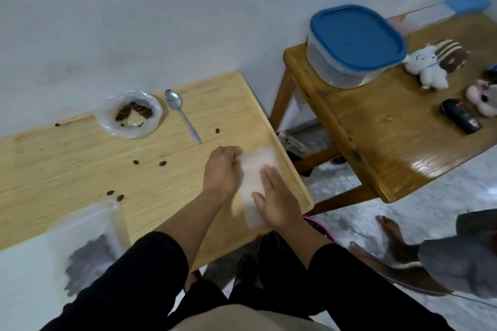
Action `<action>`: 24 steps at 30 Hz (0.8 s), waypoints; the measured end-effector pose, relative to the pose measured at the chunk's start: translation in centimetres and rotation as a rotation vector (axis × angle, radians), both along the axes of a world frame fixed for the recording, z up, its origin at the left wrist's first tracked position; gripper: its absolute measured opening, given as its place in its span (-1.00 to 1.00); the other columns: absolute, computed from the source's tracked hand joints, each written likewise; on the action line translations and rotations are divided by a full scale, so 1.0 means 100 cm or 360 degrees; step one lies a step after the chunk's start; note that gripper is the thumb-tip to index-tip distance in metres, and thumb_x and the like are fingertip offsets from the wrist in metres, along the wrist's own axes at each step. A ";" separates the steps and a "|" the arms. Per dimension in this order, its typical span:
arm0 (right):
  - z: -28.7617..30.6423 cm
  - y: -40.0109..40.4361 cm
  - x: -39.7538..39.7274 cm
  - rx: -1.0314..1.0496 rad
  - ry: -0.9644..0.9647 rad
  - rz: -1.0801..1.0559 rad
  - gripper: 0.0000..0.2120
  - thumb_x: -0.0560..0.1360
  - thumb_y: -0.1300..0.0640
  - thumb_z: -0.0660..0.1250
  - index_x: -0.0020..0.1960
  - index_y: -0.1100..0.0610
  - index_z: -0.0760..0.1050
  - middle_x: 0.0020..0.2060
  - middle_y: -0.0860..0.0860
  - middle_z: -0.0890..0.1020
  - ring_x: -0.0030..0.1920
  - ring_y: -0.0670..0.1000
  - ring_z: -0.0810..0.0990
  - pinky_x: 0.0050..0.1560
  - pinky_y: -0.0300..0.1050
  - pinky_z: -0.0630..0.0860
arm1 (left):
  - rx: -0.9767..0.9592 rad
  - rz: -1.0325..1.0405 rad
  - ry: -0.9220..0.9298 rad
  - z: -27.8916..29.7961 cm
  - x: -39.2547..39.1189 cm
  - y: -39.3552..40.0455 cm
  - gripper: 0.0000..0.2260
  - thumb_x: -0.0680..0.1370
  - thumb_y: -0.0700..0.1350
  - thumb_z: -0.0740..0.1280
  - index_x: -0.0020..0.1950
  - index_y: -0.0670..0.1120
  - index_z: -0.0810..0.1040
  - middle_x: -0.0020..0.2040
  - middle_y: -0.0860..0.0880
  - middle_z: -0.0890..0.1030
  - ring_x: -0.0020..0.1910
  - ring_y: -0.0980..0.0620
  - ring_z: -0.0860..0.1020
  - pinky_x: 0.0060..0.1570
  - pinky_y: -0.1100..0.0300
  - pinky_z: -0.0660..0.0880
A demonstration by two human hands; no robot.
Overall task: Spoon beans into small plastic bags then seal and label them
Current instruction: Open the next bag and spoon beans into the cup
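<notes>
At the near right end of the pale wooden table [80, 169], the right hand [279, 199] lies flat, fingers straight and together, pressing an empty small plastic bag [258, 161]. The left hand [223, 169] pinches its upper left edge with curled fingers. Beans [134, 111] sit in an open bag by the wall, beside 1 spoon [180, 113].

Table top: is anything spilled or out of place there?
Yes. Loose beans lie scattered on the light wooden table, outside the open bag of beans near the wall. Some lie mid-table, others near the left edge. The spoon lies beside that bag.
</notes>
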State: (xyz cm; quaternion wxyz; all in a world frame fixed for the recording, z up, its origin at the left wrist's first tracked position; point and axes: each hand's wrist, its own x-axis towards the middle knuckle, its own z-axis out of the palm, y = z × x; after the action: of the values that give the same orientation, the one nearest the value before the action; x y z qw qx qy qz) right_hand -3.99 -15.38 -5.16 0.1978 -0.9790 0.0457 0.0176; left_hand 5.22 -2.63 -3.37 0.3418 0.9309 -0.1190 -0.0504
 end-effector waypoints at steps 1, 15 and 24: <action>0.003 -0.001 0.001 0.0045 0.0073 -0.0001 -0.44 0.57 0.02 0.17 0.46 0.29 0.16 0.48 0.15 0.20 0.49 0.09 0.15 0.45 -0.14 0.11 | 0.0022 0.0009 -0.0006 0.001 0.001 0.001 -0.79 0.52 -0.27 0.23 0.10 -0.16 0.56 -0.01 -0.14 0.57 0.02 -0.10 0.48 -0.09 0.32 0.25; 0.103 0.013 0.079 0.0120 -0.0553 0.0047 -0.85 0.43 0.16 0.33 -0.13 0.25 0.60 -0.28 0.17 0.63 -0.28 0.22 0.61 -0.27 -0.03 0.55 | -0.0352 -0.0039 -0.0283 0.071 0.029 0.040 -0.85 0.49 -0.32 0.32 -0.13 -0.09 0.61 -0.16 -0.03 0.61 -0.19 0.21 0.48 -0.12 0.55 0.29; 0.170 0.109 0.108 0.1058 -0.0444 -0.0322 -0.84 0.52 0.14 0.29 0.04 0.13 0.62 -0.11 0.00 0.68 -0.10 -0.07 0.59 -0.03 -0.28 0.46 | -0.0780 0.0597 -0.0343 0.133 0.036 0.104 -0.56 0.47 -0.18 0.41 0.32 -0.08 0.40 0.05 -0.02 0.47 -0.09 0.12 0.49 -0.11 0.49 0.38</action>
State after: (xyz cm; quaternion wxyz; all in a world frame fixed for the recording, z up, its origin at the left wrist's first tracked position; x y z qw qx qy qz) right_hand 6.80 -4.52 11.81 0.5098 -0.8449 0.1066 -0.1218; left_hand 8.83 7.76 9.93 0.5445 0.8265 0.0104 0.1426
